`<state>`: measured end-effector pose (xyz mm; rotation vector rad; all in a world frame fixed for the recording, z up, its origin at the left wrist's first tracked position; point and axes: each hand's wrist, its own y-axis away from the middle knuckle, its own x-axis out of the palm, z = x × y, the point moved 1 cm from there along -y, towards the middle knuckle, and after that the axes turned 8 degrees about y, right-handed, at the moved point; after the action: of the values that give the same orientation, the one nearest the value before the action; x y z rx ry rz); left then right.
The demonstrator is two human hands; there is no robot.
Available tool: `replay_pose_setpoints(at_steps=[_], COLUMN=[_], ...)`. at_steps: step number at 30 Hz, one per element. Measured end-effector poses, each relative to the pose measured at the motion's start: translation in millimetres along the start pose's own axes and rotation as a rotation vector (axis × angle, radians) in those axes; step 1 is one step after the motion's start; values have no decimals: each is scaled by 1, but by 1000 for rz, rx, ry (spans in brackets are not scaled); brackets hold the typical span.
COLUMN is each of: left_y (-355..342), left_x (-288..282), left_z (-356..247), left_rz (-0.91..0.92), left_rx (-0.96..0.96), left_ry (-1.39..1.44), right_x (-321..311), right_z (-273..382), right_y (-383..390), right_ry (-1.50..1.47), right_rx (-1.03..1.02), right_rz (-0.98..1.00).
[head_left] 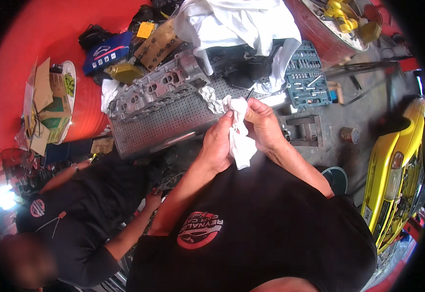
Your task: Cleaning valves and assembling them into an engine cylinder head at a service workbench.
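Yellow car (396, 165) is standing off to my right. Ahead, a perforated bench (149, 130) is bearing a grey cylinder head (160, 86), and a teal tool case (314, 103) is lying open to the right. My left hand (216, 146) is curling around a white rag (242, 148), which is hanging between my hands, just before my chest. My right hand (266, 127) is pinching its top, where a thin dark rod (250, 93) is poking out beside the fingertips.
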<state>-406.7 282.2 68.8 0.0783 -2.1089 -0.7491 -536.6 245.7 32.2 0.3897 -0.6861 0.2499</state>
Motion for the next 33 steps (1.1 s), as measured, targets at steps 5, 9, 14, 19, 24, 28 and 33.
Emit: replay_pose_setpoints(at_steps=[5, 9, 14, 19, 24, 28, 33], left_y=[1, 1, -23, -3, -20, -8, 36], left_x=[-4, -7, -66, -26, -32, -43, -30], left_z=[1, -17, -65, -15, -1, 13, 4], left_rz=[-274, -457, -479, -143, 20, -18, 112], left_rx=[710, 1158, 661, 432, 404, 292, 245], left_ry=[-920, -1051, -240, -268, -183, -416, -703], right_x=[19, 31, 29, 33, 29, 33, -10], right_z=[8, 5, 20, -1, -9, -1, 0], right_y=[3, -1, 0, -10, -4, 2, -26], right_ry=[69, 273, 217, 244, 831, 1154, 652], right_rx=[5, -175, -284, -362, -687, -892, -374], right_rz=[-53, -85, -193, -180, -79, -113, -295])
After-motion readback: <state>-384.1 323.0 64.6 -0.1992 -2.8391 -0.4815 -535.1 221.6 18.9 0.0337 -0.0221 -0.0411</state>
